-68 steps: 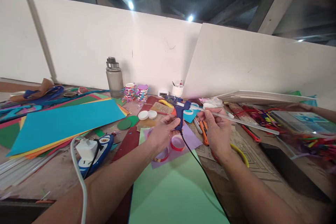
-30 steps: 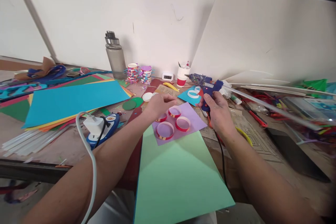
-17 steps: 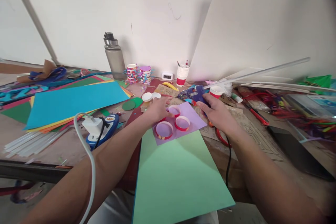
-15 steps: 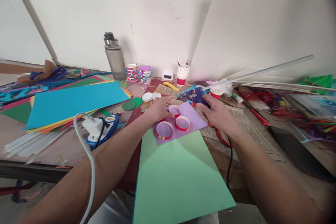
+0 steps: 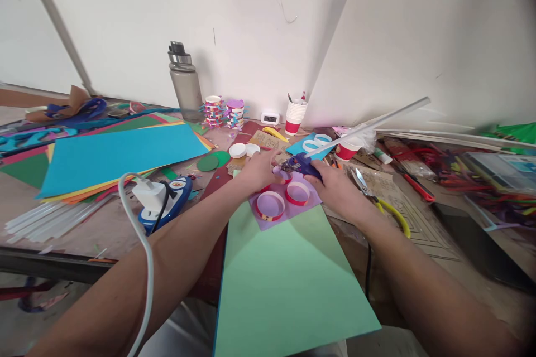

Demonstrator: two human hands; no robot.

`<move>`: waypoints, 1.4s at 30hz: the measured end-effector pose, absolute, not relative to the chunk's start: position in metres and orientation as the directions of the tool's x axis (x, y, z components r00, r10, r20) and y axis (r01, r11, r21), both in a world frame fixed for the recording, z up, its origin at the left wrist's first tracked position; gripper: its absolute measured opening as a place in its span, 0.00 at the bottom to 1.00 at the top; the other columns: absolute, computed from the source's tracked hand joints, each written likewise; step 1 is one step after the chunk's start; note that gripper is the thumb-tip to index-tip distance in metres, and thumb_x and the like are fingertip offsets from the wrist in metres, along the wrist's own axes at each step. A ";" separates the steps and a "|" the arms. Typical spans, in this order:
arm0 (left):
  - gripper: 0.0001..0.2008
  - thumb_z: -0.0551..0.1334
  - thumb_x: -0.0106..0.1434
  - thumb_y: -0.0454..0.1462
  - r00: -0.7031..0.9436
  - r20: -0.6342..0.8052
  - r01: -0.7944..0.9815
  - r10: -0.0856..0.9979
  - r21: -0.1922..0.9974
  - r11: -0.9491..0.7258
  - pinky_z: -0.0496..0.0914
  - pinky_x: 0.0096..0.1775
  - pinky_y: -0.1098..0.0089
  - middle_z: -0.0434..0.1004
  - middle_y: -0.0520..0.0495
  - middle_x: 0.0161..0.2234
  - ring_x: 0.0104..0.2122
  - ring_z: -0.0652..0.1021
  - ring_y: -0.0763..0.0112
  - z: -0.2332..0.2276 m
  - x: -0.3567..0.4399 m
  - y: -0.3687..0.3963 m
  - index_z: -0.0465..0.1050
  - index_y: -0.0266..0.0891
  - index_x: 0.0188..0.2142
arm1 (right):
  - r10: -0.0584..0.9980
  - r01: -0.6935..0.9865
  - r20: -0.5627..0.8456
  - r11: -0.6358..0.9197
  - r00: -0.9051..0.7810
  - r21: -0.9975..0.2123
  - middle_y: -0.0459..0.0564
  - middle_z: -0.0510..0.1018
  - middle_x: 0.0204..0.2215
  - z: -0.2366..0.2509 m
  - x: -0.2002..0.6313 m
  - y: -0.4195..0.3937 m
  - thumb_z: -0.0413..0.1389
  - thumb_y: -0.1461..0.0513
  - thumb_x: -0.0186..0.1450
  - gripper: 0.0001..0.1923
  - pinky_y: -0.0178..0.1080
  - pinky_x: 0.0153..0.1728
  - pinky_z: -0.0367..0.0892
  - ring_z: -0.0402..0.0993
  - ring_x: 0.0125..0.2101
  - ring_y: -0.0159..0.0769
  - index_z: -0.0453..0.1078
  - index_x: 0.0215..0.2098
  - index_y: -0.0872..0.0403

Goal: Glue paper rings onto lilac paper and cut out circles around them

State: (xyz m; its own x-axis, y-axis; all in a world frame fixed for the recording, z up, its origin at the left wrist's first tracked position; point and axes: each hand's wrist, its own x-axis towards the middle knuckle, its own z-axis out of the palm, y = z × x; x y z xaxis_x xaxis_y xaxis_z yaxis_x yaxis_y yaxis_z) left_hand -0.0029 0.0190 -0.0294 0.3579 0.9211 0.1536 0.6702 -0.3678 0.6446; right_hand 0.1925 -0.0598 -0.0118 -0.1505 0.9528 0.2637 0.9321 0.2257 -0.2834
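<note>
My right hand [image 5: 333, 181] is closed around a blue hot glue gun [image 5: 304, 164] with a long clear glue stick [image 5: 372, 124] rising from its back. The gun's nozzle points left, just above a red-and-white paper ring [image 5: 287, 176] at the far side of a purple paper sheet [image 5: 276, 222]. My left hand [image 5: 258, 172] rests at that ring, thumb and fingers around its left side. Two more rings, a left one [image 5: 270, 216] and a right one [image 5: 298, 202], stand nearer me on the sheet. Another ring is mostly hidden under my left hand.
A green board [image 5: 293, 284] lies under the purple sheet. Scissors [image 5: 391, 215] lie beside my right forearm. Left are coloured sheets [image 5: 125, 156], glue sticks [image 5: 58, 220] and a plugged power strip [image 5: 178, 201]. A bottle [image 5: 186, 89] and stacked cups [image 5: 295, 117] stand behind.
My right hand has brought the glue gun left and nearer, over the far ring. Scissors and a blue sheet with white rings now show behind it. The view has shifted slightly.
</note>
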 end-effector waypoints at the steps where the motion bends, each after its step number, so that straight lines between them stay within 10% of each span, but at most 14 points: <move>1: 0.40 0.74 0.42 0.42 0.362 0.147 0.688 0.921 0.624 -0.370 0.64 0.48 0.58 0.80 0.40 0.44 0.51 0.73 0.42 -0.029 -0.002 0.018 0.69 0.44 0.57 | 0.954 0.938 0.258 0.222 -0.152 -0.268 0.61 0.79 0.48 -0.011 0.192 -0.060 0.48 0.60 0.70 0.18 0.43 0.42 0.66 0.75 0.46 0.50 0.68 0.55 0.57; 18: 0.38 0.71 0.48 0.44 0.343 0.148 0.754 0.928 0.546 -0.366 0.62 0.51 0.56 0.78 0.38 0.47 0.54 0.70 0.42 -0.029 0.006 0.011 0.67 0.41 0.59 | 0.973 0.993 0.200 0.117 -0.112 -0.011 0.60 0.80 0.43 0.007 0.181 -0.078 0.48 0.60 0.70 0.13 0.41 0.33 0.60 0.76 0.40 0.49 0.68 0.49 0.55; 37: 0.31 0.68 0.52 0.50 0.333 0.198 0.801 0.922 0.457 -0.387 0.68 0.45 0.58 0.77 0.31 0.49 0.49 0.75 0.42 -0.025 0.008 0.003 0.71 0.34 0.50 | 0.987 0.997 0.138 0.079 -0.078 -0.002 0.62 0.78 0.46 0.012 0.175 -0.079 0.47 0.58 0.71 0.15 0.43 0.37 0.62 0.75 0.44 0.51 0.67 0.51 0.57; 42: 0.35 0.70 0.50 0.45 0.426 0.158 0.736 0.891 0.512 -0.443 0.68 0.50 0.61 0.77 0.42 0.52 0.53 0.74 0.51 -0.020 0.005 0.012 0.67 0.41 0.57 | 0.986 0.995 0.143 0.094 -0.088 -0.030 0.60 0.78 0.48 0.008 0.174 -0.075 0.45 0.59 0.72 0.16 0.42 0.40 0.64 0.75 0.45 0.49 0.67 0.52 0.57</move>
